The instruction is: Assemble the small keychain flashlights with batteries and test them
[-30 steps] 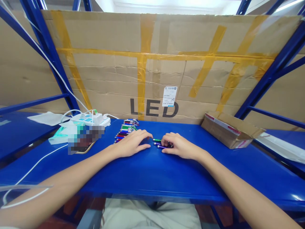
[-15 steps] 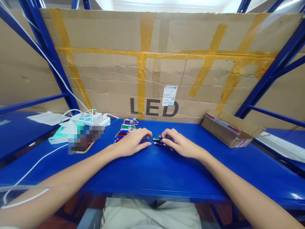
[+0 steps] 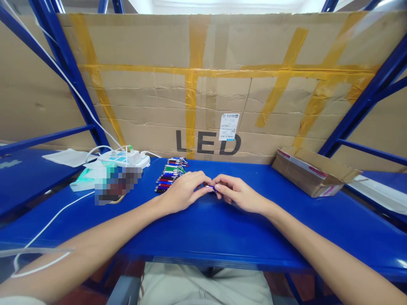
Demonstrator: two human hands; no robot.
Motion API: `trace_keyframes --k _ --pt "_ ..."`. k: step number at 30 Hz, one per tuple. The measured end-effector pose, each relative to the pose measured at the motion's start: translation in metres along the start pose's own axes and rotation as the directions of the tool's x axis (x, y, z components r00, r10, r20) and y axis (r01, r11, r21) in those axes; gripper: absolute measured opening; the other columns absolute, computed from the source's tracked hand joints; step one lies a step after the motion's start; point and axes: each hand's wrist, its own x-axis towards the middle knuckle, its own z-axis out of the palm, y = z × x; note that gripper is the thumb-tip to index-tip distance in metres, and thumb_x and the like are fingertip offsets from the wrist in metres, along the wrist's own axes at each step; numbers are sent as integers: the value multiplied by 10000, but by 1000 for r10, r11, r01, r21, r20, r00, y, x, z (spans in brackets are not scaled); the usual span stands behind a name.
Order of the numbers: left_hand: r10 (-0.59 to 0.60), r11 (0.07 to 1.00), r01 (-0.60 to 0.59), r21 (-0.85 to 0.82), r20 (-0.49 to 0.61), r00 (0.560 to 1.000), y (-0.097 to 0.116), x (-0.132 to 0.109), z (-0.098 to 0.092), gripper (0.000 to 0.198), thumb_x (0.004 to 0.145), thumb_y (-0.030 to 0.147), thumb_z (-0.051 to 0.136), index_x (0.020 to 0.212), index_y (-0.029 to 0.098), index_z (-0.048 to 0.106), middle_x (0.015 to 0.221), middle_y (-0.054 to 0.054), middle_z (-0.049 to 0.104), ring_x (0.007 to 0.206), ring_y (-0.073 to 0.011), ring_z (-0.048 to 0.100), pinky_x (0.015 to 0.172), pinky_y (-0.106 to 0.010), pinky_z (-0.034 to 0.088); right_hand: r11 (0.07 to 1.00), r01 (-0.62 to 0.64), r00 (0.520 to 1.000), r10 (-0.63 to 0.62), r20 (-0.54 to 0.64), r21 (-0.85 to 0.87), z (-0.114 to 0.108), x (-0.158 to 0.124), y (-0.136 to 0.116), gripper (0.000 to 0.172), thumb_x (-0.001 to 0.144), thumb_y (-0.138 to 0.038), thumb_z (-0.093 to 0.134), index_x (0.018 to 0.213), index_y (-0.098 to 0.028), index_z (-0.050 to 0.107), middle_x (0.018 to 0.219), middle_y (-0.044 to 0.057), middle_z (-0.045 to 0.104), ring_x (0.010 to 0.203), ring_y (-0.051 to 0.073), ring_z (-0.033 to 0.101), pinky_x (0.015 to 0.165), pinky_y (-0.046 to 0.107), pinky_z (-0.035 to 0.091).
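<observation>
A small dark purple pen-like item [image 3: 210,187] lies between my two hands above the blue table [image 3: 203,228]. My left hand [image 3: 187,190] pinches its left end between thumb and fingers. The fingers of my right hand [image 3: 237,192] are closed on its right end. Beside my left hand, a column of several slim metallic items [image 3: 165,182] in red, blue, green, silver and black lies side by side, some with cord or clip ends. My left hand hides part of that column.
At the left are a white power strip [image 3: 127,157] with cables, a green and white packet [image 3: 83,177] and a partly pixelated phone [image 3: 117,190]. An open cardboard box [image 3: 299,171] sits at the right. A large cardboard sheet [image 3: 143,106] stands behind the table.
My hands have come together. My left hand, open and apart before, now grips the purple item. The green item near my right hand no longer shows. The view has shifted slightly.
</observation>
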Motion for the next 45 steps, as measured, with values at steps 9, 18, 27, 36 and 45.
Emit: trace_keyframes --k 9,18,27,36,45 --pt "-114 993 114 -6 -36 993 -17 -2 -5 212 1136 375 529 1141 205 656 1106 -67 728 1016 -230 693 932 -363 541 973 49 997 -61 -48 -224 -16 3 8 355 1062 -540 598 1003 -203 694 927 26 714 865 198 624 836 330 489" --pt "-71 997 70 18 21 997 -19 -5 -2 316 1139 429 530 1307 219 698 1122 -71 717 1033 -225 695 941 -347 546 975 50 993 -72 -96 -216 -14 0 5 411 1079 -572 559 1049 -192 711 878 23 689 807 187 592 763 316 470" --pt "-18 996 23 89 -61 998 -18 -4 -4 281 1136 361 552 1254 189 740 1063 -79 714 978 -220 689 885 -348 527 995 67 983 -80 -164 -78 -13 1 4 351 1053 -534 637 1155 -201 682 846 5 667 765 170 595 704 309 486" --pt "-12 992 20 121 -66 998 -19 -3 -6 252 1115 328 596 1256 189 752 1087 -88 725 978 -224 699 877 -353 540 997 71 976 -68 -207 10 -16 1 9 370 1015 -534 703 1201 -215 679 890 5 680 699 148 596 627 293 520" --pt "-13 993 23 118 -81 997 -22 -3 -7 247 1115 344 592 1229 199 755 1105 -89 717 1012 -235 699 936 -394 557 992 79 977 -57 -205 102 -19 2 10 363 990 -533 747 1149 -209 709 847 3 690 663 139 603 614 293 547"
